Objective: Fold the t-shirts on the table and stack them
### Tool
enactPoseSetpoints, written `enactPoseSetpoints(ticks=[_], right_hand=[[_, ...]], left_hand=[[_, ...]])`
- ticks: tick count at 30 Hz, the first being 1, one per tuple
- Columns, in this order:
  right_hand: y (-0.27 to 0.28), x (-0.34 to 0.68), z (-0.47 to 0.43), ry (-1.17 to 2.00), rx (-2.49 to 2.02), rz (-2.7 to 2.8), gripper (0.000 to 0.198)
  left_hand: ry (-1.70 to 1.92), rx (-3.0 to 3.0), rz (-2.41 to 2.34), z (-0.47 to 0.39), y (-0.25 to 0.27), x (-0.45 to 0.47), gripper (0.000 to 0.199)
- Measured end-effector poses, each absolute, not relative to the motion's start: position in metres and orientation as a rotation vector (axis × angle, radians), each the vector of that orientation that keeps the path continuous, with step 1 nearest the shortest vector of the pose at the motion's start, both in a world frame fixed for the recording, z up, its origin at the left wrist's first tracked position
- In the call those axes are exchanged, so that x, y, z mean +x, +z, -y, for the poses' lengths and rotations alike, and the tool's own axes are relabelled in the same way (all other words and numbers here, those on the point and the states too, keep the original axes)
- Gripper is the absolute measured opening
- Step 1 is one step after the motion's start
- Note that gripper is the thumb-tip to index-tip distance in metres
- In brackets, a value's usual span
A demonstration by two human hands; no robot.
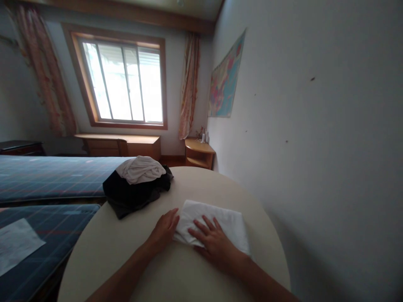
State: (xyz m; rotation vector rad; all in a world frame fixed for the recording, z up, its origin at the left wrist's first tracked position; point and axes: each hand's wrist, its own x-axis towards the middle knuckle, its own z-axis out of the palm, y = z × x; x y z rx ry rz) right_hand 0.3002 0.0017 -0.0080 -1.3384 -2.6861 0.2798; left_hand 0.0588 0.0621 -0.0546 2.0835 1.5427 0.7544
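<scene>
A white cloth, folded into a flat rectangle, lies on the round cream table. My right hand rests flat on top of it with the fingers spread. At the cloth's left edge is my left hand, its fingers stretched forward and side by side, touching or very near the fabric. Nothing shows in either palm. Farther back on the left, a crumpled pale cloth sits on a bunched black garment, which reaches the table's edge.
Left of the table are mattresses with a blue plaid pattern; a white sheet lies on the nearer one. The white wall runs close along the right. A wooden desk and corner shelf stand at the back below the window.
</scene>
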Motion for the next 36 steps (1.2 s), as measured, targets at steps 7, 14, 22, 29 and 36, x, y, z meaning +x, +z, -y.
enactPoseSetpoints(ticks=[7,14,22,29,36], right_hand=[[-0.02,0.322,-0.082,0.143,-1.789,2.411,0.056],[-0.03,0.35,-0.159,0.069,-2.246,2.07,0.059],[-0.037,0.386,-0.213,0.025,-2.449,1.855,0.063],[-0.039,0.397,-0.233,-0.015,-2.509,1.762,0.064],[-0.033,0.386,-0.22,-0.047,-2.416,1.838,0.067]], left_hand=[[0.26,2.386,-1.639,-0.043,-0.041,0.068,0.062],[0.153,2.389,-1.663,-0.039,-0.029,0.072,0.064],[0.189,2.384,-1.647,-0.042,-0.035,0.07,0.062],[0.142,2.392,-1.648,-0.042,-0.035,0.069,0.064],[0.189,2.381,-1.662,-0.044,-0.037,0.07,0.064]])
